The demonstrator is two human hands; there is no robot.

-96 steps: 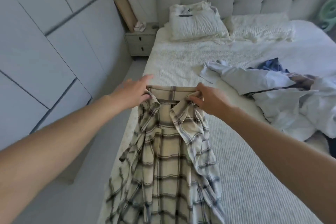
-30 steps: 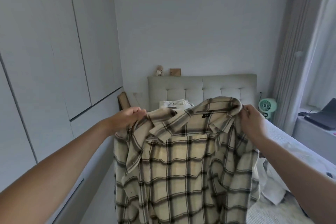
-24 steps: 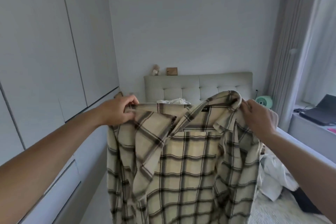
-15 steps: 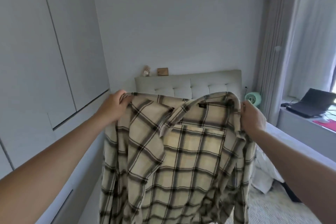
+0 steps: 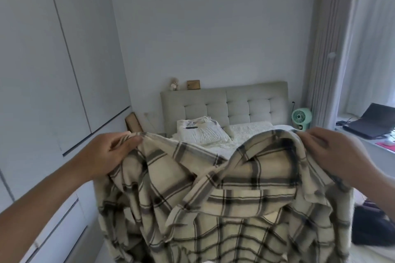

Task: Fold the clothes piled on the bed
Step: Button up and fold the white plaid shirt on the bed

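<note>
A cream plaid shirt (image 5: 224, 205) with dark check lines is hanging in the air in the near foreground, spread wide between two raised hands and filling the lower half of the view. The left hand (image 5: 106, 156) is gripping the shirt's upper left edge, fingers curled over the cloth and thumb pressing against it. The right hand (image 5: 335, 151) is gripping the upper right edge just beside the collar (image 5: 275, 145), fingers folded over the fabric. The collar is standing up at the top right, and the front panel is drooping in loose folds between the two holds. The lower hem is running out of view at the bottom edge.

Behind the shirt, the bed (image 5: 215, 149) is lying with its white cover partly showing above the cloth. Two white pillows (image 5: 203, 134) are resting against a grey tufted headboard (image 5: 235, 104); a folded pale garment (image 5: 196, 123) is lying on the left pillow. A dark heap (image 5: 374, 226) is showing at the right, beside the shirt; what it is cannot be told.

A small green fan (image 5: 301, 116) is standing to the right of the headboard. A laptop (image 5: 372, 120) is sitting open on the table (image 5: 367, 145) by the window. Grey wardrobe doors (image 5: 53, 70) are lining the left wall.
</note>
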